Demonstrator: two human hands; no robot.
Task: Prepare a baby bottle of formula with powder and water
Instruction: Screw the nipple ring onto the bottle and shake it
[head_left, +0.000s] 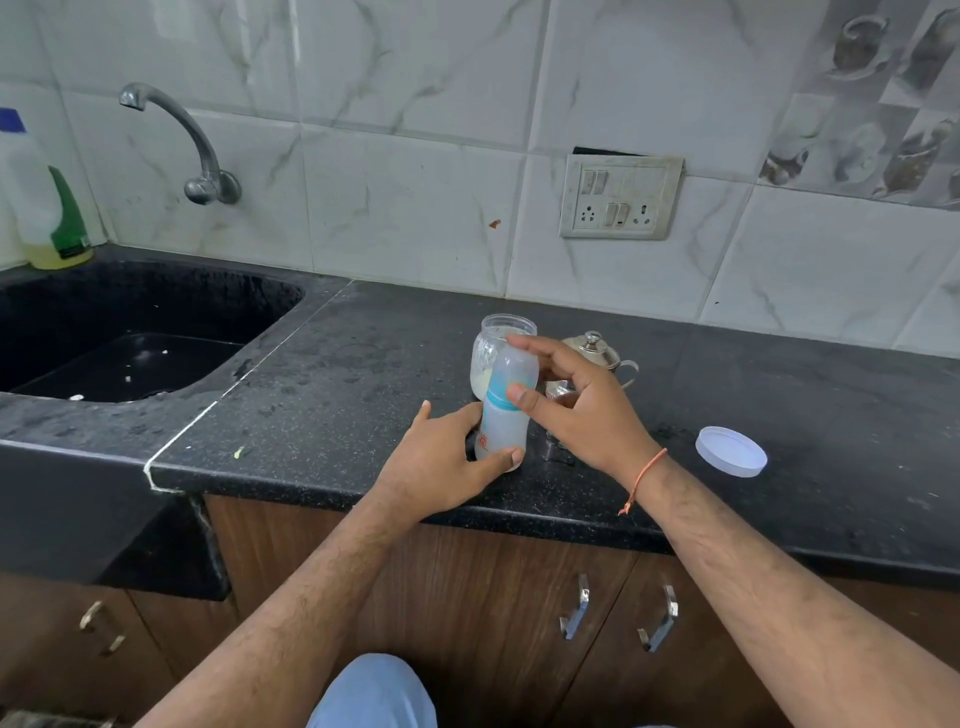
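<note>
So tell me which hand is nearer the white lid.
Right. The right hand is at the bottle's cap, and the lid lies on the counter just beyond its wrist. The left hand grips the bottle's base, on the far side from the lid.

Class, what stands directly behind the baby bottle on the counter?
An open clear jar with pale powder at its bottom stands behind the baby bottle. The bottle covers the jar's lower right side, so the full powder level cannot be seen.
</note>
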